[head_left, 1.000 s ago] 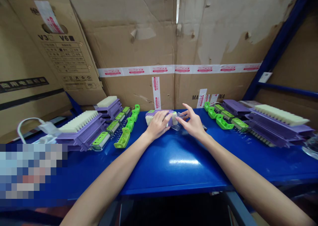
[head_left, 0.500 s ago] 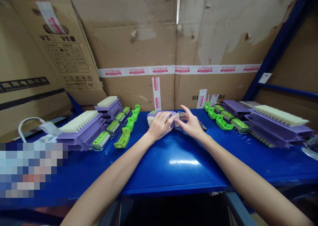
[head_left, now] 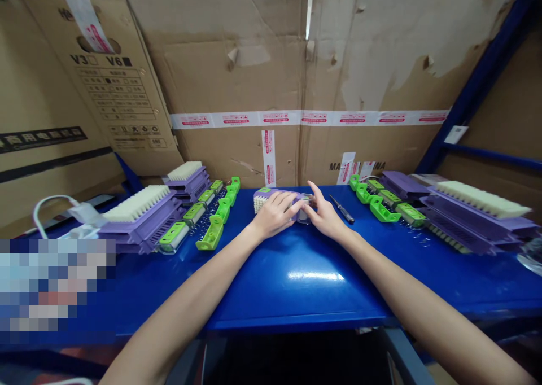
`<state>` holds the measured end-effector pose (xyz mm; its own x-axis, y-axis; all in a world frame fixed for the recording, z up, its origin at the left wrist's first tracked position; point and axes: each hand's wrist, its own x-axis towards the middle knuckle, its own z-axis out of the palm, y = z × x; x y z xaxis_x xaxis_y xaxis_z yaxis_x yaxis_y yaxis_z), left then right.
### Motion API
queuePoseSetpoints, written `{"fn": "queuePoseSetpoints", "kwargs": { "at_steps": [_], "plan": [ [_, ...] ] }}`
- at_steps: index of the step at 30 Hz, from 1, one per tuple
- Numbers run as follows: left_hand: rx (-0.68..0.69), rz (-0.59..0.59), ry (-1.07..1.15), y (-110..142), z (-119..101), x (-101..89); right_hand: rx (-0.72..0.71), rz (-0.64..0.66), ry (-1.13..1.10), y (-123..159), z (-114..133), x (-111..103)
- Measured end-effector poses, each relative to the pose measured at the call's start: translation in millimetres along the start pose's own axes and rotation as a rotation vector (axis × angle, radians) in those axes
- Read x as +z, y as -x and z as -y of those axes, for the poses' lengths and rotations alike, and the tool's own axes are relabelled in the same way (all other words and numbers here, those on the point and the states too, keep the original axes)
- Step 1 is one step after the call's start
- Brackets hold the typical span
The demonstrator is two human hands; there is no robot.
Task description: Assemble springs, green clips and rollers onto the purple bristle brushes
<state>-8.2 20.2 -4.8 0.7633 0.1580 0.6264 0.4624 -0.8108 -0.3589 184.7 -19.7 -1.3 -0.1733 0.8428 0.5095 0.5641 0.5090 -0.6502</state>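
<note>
A purple brush body [head_left: 261, 192] with cream bristles rests on the blue table in the middle, a green insert at its left end. My left hand [head_left: 276, 213] is closed over its middle, fingers across the top and hiding much of it. At the right end sits a clear plastic piece [head_left: 303, 217]. My right hand [head_left: 325, 213] grips this piece with thumb and fingers, index finger raised. Right of that hand lies a screwdriver [head_left: 342, 209] with a dark handle.
Purple brush bodies [head_left: 138, 204] are stacked at left, others [head_left: 474, 215] at right. Beside both stacks run rows of green brackets [head_left: 210, 233] and clear-and-green parts [head_left: 173, 236], with small springs or screws between. A white charger [head_left: 87, 211] stands at left; cardboard [head_left: 237, 91] backs the table.
The clear piece, tilted out at the right end before, now lies closer against the purple body. My right hand has moved slightly left, and the screwdriver shows in full.
</note>
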Motion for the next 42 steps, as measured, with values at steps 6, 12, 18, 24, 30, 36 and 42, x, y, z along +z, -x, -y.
{"fn": "queuePoseSetpoints", "kwargs": {
  "at_steps": [6,12,18,24,30,36,42],
  "plan": [
    [0.012,-0.027,0.037,3.1,-1.3,-1.7,0.004,0.017,-0.087,0.2,-4.9,1.5],
    [0.007,-0.005,0.070,2.9,-3.9,-2.5,0.013,0.006,-0.069,1.5,-1.0,-0.9],
    [0.026,0.032,0.051,-2.8,-6.4,-1.3,0.057,0.003,-0.045,-0.7,-4.4,1.4],
    [-0.026,0.017,-0.088,-10.2,-11.3,-4.9,0.269,-0.064,-0.252,-9.0,-11.4,5.5],
    [-0.203,0.024,-0.095,-6.4,-1.3,-10.2,0.488,-0.079,-0.174,-10.5,-11.6,1.4],
    [-0.312,0.154,-0.061,-3.9,3.1,-7.2,0.402,-0.004,0.397,-7.5,-4.1,-6.5],
    [-0.354,0.211,-0.050,-5.7,0.4,-9.5,0.334,-0.059,0.497,-7.2,-3.7,-6.3]
  ]
}}
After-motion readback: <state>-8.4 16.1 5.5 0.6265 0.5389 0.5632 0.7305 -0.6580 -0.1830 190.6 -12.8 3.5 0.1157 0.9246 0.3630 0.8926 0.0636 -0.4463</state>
